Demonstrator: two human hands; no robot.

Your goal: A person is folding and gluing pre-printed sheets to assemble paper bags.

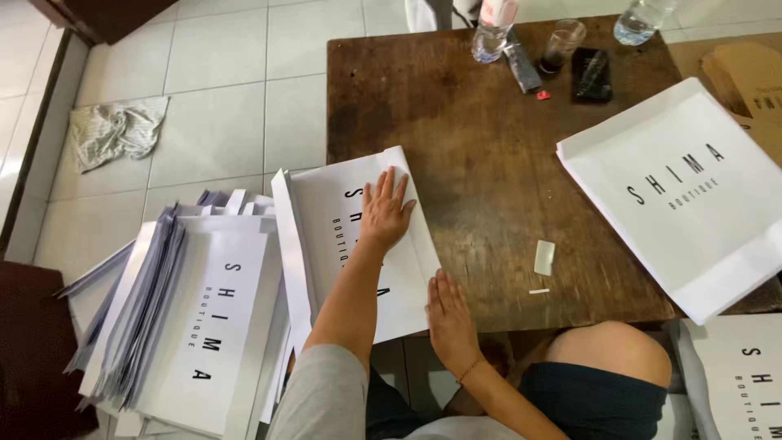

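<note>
Wooden counter (489, 163) carries two white folded paper bags, two water bottles, one glass (562, 42). Left hand (385, 213) and right hand (448, 318) press flat, fingers released, on the near bag (358, 244).

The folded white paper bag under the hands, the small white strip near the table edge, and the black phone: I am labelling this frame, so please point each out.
Folded white paper bag (326, 213): head view, on its bare upper face.
Small white strip (544, 257): head view, its middle.
Black phone (592, 74): head view, centre of its screen.
</note>
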